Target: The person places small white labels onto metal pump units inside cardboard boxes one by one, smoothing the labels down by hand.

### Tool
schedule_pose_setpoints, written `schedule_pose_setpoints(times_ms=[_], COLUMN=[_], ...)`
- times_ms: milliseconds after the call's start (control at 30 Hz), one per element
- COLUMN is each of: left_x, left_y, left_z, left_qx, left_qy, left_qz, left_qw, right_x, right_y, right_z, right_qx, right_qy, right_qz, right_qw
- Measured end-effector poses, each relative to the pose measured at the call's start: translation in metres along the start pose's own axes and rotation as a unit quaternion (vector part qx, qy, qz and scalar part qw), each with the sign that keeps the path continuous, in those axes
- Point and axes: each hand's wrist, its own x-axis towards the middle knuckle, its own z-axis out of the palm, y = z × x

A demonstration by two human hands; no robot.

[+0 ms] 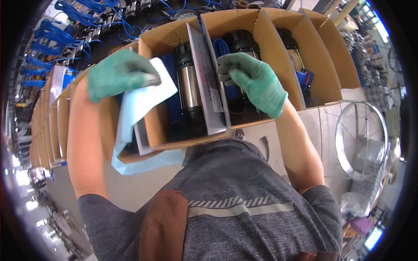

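Note:
My left hand (119, 76), in a green glove with grey fingertips, pinches a long paper strip (146, 98), white at the top and pale blue along its hanging, folded tail. The tail loops down toward my waist. My right hand (257, 80), gloved the same way, hovers above an open carton with its fingers curled toward the thumb. Whether anything small sits between them is hidden. Beneath and between my hands, a steel and black cylindrical pump (189, 85) lies in a cardboard box (170, 32). Under my right hand is another black pump (240, 40) beside a coiled blue cable (220, 46).
More open cartons (320, 56) stand in a row to the right, one holding a pump with a blue part (304, 78). Further cartons (51, 126) curve away at left. Blue cable coils (48, 37) lie at the far left, and a metal wheel rim (361, 139) at the right.

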Motion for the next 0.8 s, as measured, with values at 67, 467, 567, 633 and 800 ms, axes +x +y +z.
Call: schedule_pose_setpoints(times_ms=[67, 467, 567, 633, 800], left_x=[-0.013, 0.107, 0.094, 0.092, 0.099], left_y=[0.02, -0.05, -0.076, -0.089, -0.11], left_z=[0.021, 0.121, 0.13, 0.133, 0.143], left_qx=[-0.036, 0.183, 0.167, 0.159, 0.185], left_qy=[0.086, -0.003, -0.008, -0.002, 0.014], left_qz=[-0.056, -0.326, -0.36, -0.353, -0.327], left_qw=[0.994, 0.927, 0.918, 0.922, 0.927], right_x=[-0.008, 0.013, 0.032, 0.051, 0.089], right_y=[0.006, 0.006, 0.001, 0.011, 0.075], right_z=[-0.01, 0.007, 0.033, 0.057, 0.1], right_qx=[-0.159, -0.626, -0.684, -0.715, -0.714], right_qy=[-0.057, -0.427, -0.493, -0.508, -0.507], right_qz=[-0.08, -0.145, -0.102, -0.031, 0.053], right_qw=[0.982, 0.636, 0.528, 0.48, 0.479])
